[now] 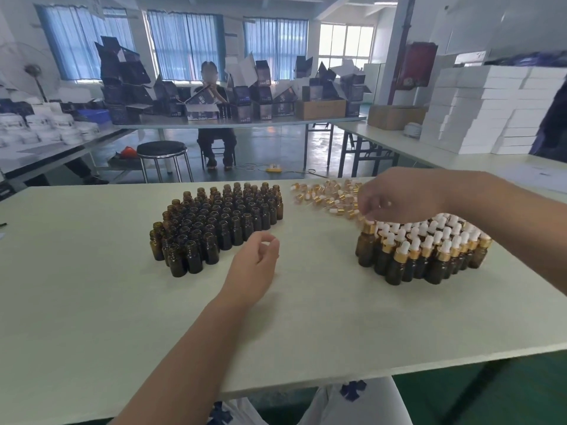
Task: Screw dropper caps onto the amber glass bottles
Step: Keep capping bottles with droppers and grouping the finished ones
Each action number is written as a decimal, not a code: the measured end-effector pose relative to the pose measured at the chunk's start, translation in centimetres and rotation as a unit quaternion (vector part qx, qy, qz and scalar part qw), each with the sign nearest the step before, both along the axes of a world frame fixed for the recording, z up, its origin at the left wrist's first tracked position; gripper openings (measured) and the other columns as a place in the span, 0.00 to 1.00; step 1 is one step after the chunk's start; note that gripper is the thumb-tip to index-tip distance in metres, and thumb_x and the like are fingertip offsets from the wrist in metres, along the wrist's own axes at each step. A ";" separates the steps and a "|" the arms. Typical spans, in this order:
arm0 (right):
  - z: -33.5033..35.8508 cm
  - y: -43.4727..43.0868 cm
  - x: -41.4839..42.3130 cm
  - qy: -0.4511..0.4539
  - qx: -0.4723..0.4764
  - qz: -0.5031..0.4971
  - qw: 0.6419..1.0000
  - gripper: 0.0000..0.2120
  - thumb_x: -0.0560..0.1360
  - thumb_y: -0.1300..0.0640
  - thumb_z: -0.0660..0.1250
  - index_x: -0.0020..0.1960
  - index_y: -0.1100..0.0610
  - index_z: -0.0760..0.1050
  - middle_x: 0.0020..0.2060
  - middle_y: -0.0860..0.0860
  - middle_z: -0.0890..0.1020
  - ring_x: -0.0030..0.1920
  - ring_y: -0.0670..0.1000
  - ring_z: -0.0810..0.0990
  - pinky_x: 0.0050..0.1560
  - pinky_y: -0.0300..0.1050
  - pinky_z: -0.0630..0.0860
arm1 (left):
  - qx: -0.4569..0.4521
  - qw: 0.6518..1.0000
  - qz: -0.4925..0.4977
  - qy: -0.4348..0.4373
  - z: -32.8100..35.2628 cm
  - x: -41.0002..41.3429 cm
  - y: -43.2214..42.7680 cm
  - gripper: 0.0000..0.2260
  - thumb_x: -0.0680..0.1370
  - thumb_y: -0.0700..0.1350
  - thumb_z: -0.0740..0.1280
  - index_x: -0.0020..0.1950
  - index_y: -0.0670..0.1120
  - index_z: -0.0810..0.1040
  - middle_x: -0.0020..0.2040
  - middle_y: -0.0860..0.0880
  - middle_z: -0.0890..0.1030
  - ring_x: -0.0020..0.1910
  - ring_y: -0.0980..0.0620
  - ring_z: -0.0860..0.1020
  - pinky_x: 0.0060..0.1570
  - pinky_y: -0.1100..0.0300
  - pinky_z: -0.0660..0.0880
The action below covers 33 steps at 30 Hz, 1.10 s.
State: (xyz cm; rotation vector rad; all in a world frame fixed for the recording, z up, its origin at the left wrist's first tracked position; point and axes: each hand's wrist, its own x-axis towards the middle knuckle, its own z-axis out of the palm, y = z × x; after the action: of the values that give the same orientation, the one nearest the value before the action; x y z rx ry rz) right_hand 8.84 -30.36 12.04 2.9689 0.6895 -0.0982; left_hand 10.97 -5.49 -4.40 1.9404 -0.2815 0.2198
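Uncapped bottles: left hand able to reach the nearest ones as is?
Likely yes. The left hand holds nothing and sits right beside the uncapped bottles; only bare table lies between them.

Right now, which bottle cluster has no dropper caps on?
The left cluster of amber bottles, beside the left hand: bare open necks. The right cluster, under the right hand, wears gold collars with white bulbs.
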 end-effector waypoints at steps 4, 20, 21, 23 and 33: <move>-0.8 -0.7 -0.3 0.004 -0.039 -0.002 0.999 0.03 0.78 0.54 0.64 0.47 0.48 0.75 0.43 0.43 0.79 0.44 0.42 0.76 0.47 0.37 0.73 | 0.005 1.000 0.003 0.003 0.0 -0.2 0.0 0.04 0.81 0.51 0.59 0.48 0.58 0.72 0.45 0.51 0.80 0.46 0.53 0.79 0.41 0.59 0.74; -4.0 -0.8 0.1 -0.031 -0.131 -0.012 0.991 0.06 0.77 0.52 0.62 0.44 0.42 0.69 0.45 0.45 0.77 0.46 0.47 0.74 0.52 0.48 0.77 | 0.010 1.000 0.007 -0.004 -0.2 -0.1 0.1 0.07 0.79 0.44 0.62 0.47 0.57 0.74 0.40 0.50 0.77 0.32 0.62 0.72 0.28 0.73 0.68; -3.9 -0.9 0.1 -0.028 -0.134 -0.012 0.991 0.05 0.77 0.52 0.63 0.45 0.42 0.70 0.45 0.44 0.77 0.47 0.47 0.74 0.52 0.47 0.77 | 0.010 1.000 0.006 -0.005 -0.2 -0.1 0.1 0.07 0.79 0.44 0.62 0.47 0.56 0.74 0.39 0.51 0.76 0.31 0.63 0.71 0.28 0.73 0.68; -3.8 -0.9 0.1 -0.021 -0.132 -0.013 0.991 0.03 0.76 0.51 0.63 0.48 0.43 0.73 0.47 0.44 0.77 0.49 0.46 0.74 0.54 0.47 0.76 | 0.009 1.000 0.007 -0.007 -0.2 0.0 0.1 0.06 0.79 0.44 0.62 0.49 0.55 0.74 0.38 0.52 0.75 0.30 0.64 0.71 0.27 0.73 0.67; -1.9 -2.1 5.7 -0.045 0.005 -0.078 0.996 0.11 0.79 0.56 0.62 0.60 0.52 0.76 0.55 0.50 0.78 0.54 0.50 0.75 0.58 0.46 0.71 | 0.005 1.000 0.024 0.006 -0.1 0.1 0.0 0.08 0.80 0.44 0.61 0.58 0.52 0.72 0.40 0.51 0.77 0.31 0.62 0.72 0.28 0.72 0.68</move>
State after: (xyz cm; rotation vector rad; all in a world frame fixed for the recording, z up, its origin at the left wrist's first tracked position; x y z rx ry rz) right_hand 14.57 -32.41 10.18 3.0105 0.4471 0.0293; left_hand 11.05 -5.48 -4.52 1.9597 -0.2281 0.2389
